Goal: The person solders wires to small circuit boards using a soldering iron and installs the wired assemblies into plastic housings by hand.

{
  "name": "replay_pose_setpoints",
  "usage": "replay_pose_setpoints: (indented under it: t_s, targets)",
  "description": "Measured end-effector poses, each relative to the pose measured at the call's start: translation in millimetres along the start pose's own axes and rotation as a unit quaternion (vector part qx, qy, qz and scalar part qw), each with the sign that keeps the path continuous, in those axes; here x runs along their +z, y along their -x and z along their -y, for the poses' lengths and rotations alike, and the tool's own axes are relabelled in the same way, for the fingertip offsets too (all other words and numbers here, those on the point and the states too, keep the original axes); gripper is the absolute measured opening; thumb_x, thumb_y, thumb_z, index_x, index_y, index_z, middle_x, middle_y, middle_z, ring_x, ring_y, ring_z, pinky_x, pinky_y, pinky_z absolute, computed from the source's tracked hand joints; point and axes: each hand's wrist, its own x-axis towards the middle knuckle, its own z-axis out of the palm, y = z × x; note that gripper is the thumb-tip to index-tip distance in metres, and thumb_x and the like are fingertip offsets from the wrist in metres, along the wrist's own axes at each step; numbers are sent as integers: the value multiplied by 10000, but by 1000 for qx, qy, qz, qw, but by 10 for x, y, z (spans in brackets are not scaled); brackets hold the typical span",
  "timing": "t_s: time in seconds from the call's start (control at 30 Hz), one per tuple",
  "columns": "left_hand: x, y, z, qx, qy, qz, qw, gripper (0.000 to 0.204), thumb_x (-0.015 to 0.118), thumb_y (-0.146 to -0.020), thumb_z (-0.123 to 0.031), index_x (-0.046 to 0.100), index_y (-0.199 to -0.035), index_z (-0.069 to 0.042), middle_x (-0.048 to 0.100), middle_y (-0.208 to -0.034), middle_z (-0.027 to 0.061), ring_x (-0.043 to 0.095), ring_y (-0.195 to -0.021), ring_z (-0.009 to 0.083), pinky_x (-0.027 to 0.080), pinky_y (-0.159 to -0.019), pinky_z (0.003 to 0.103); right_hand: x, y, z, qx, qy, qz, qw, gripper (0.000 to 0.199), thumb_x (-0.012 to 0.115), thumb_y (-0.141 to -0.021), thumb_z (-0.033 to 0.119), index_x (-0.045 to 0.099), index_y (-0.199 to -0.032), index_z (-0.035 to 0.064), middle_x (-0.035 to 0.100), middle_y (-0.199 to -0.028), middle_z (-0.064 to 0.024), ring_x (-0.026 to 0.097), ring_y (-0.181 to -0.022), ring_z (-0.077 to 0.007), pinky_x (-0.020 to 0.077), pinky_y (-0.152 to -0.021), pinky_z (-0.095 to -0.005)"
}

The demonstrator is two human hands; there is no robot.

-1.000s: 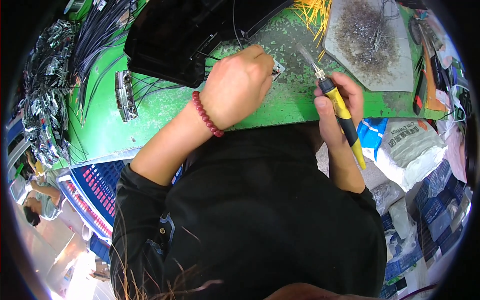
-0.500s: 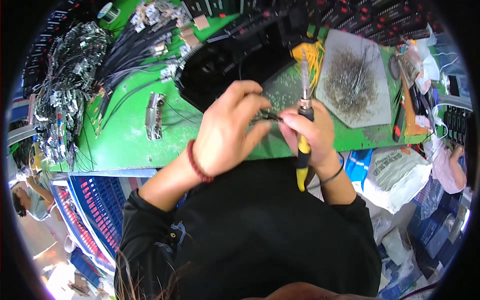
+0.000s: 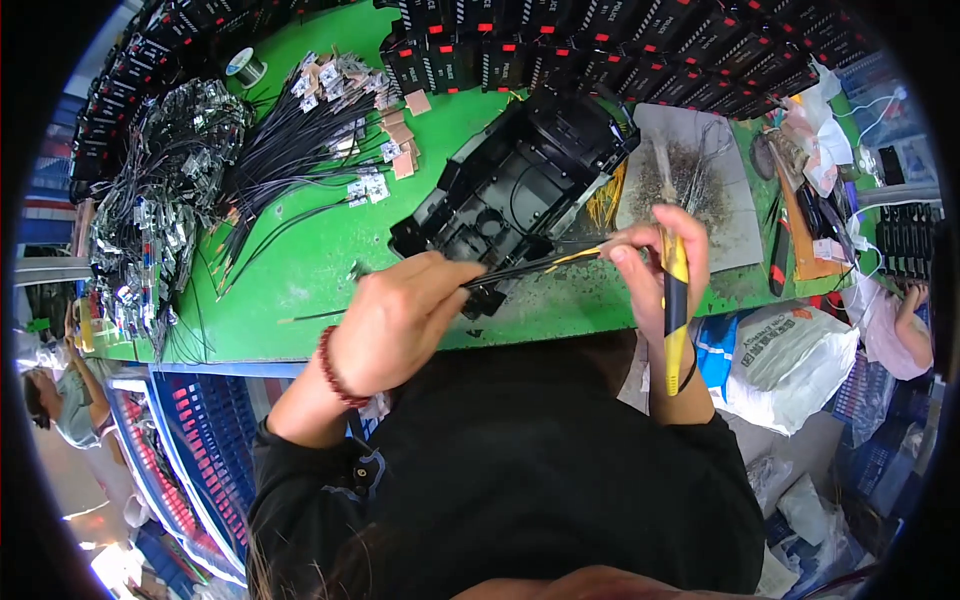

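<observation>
Across the front of the green bench, my left hand [image 3: 395, 310] is closed around thin black cables [image 3: 525, 267], whose loose end trails out to the left. My right hand [image 3: 672, 262] pinches the other end of the strands, where some yellow wire shows. The same right hand holds a soldering iron [image 3: 676, 325] with a yellow and black handle, its metal barrel pointing away from me. Just beyond the cables lies an open black plastic housing [image 3: 470, 205], tilted, with a dark wire looped inside. Whether the cables run into the housing is hard to make out.
A grey board [image 3: 735, 230] strewn with solder scraps lies right of the housing. Bundled black cables [image 3: 285, 165] and a silver-tagged wire heap [image 3: 150, 240] cover the left. Stacked black units [image 3: 600, 45] line the back. A solder spool [image 3: 246, 67] and a white sack [image 3: 790, 360] are also there.
My hands have moved apart, with the cables now stretched between them. The housing appears nearer and shows its inside more clearly. The view has shifted, bringing more of the back stacks into sight.
</observation>
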Motion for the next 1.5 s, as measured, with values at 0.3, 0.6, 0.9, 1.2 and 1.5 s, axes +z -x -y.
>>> replay_pose_setpoints:
  t_s: [0.3,0.6,0.9,1.2,1.5]
  targets:
    - [46,-1208,-81,362,-184,-62,912,258,608,-698,-4,642,-945,-69,624,-899,62,611,-869,255,454,-943,397,-288,354,-178,-32,132,-162,977,536,665,-814,-83,418,-1278,21,668,-918,-139,669,-833,-210,516,-814,-331]
    - [162,-1053,391,103,-139,-153,973,137,671,-756,13,683,-883,-37,692,-896,133,669,-843,298,540,-767,396,-402,521,29,-138,202,-149,958,486,668,-815,-86,441,-1231,23,688,-969,-185,697,-851,-249,535,-786,-353]
    - [271,-881,695,-137,-96,66,984,566,594,-829,-447,611,-939,107,629,-894,331,622,-895,455,485,-832,490,142,205,212,-114,261,219,933,410,756,-726,105,643,-1119,94,653,-741,6,595,-643,-185,426,-672,-341]
    - [-866,924,716,-261,63,-162,949,394,601,-933,-361,601,-830,20,540,-697,10,506,-646,91,399,-561,284,-7,451,92,1,102,27,994,542,609,-931,315,385,-1298,-15,651,-1105,-256,644,-968,-276,478,-904,-393]
    - [-1153,5177,812,-736,-119,-163,647,348,649,-811,-300,669,-878,41,648,-711,116,629,-610,209,472,-553,339,475,532,-552,52,118,126,984,458,592,-951,226,422,-1281,-43,665,-1090,-233,635,-967,-258,488,-890,-361]
